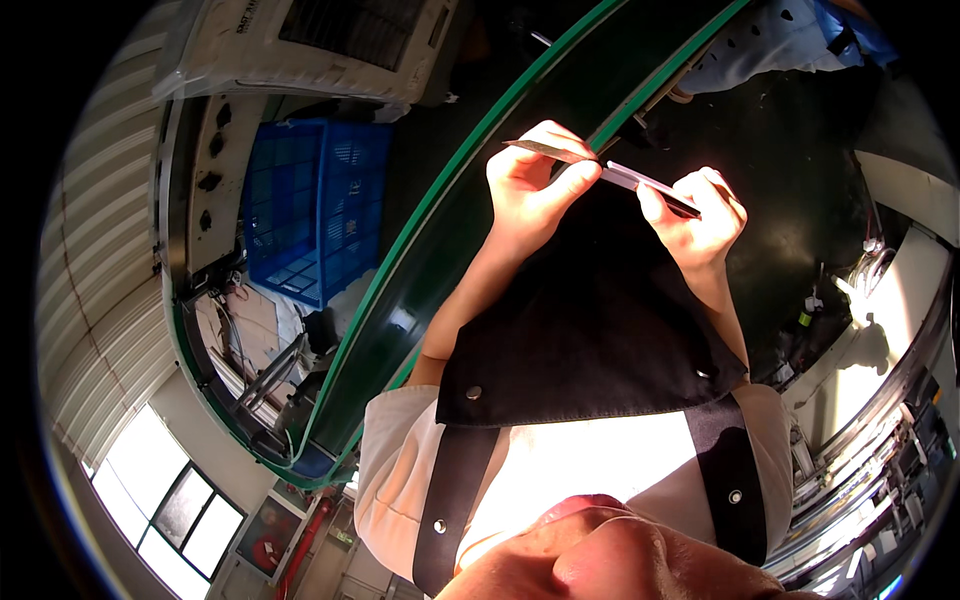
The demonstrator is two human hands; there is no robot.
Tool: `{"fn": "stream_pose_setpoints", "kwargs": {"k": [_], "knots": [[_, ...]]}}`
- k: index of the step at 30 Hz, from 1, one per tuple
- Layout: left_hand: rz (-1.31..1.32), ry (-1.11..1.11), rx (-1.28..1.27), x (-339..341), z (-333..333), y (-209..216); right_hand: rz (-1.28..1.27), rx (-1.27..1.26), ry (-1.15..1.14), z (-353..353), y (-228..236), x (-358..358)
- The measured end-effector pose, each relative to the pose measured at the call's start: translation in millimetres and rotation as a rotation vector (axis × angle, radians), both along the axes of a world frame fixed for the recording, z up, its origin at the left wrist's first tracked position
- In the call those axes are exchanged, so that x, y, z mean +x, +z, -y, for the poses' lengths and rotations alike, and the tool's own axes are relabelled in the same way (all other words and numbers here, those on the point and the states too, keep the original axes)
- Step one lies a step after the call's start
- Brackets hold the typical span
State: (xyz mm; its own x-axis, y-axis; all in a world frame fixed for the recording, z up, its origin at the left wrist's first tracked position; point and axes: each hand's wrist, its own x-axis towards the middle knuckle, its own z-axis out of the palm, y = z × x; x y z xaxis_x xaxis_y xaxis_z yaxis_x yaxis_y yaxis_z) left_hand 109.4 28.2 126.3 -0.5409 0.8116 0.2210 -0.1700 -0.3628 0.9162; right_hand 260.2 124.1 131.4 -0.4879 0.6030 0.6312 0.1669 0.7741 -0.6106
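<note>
held over from 1 o'clock to 2 o'clock in the view are two thin pieces, one in each hand, raised in front of the apron [590, 320]. the left hand [530, 195], toward 1 o'clock, is closed in a pinch, thumb and fingers on a dark strip [545, 150] whose narrow tip points to 10 o'clock. the right hand [710, 220], at 2 o'clock, has its fingers curled and thumb pressed on a pale bar [632, 178] with a dark edge; the bar slants from the fist toward 10 o'clock. its far end comes up just beside the left thumb; whether they touch, i cannot tell.

behind the left hand, a green-edged belt [390, 330] runs from 1 o'clock down to 7 o'clock. a blue crate [350, 220] sits at 10 o'clock, beyond the belt, and a pale machine [360, 50] stands at 11 o'clock. light blue cloth [770, 45] with dark spots shows near 1 o'clock, past the belt. at 9 o'clock is a ribbed wall [100, 270], and at 8 o'clock a window [185, 505], brightly lit. the apron is black, over a white shirt [600, 455].
</note>
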Motion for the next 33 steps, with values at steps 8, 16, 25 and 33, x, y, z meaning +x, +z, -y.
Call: {"fn": "stream_pose_setpoints", "kwargs": {"k": [8,16,25,33], "knots": [[0.049,0.094,-0.009,5,6,-7,0.107,-0.109,0.047,6,-2,-2],[-0.048,0.049,-0.055,4,18,-22,0.406,-0.663,0.363,19,2,-2],[0.050,0.156,-0.165,-12,19,-38,0.325,-0.323,0.149,19,-16,-1],[0.296,0.417,-0.153,-61,45,-53,0.485,-0.734,0.128,-13,-56,51]]}}
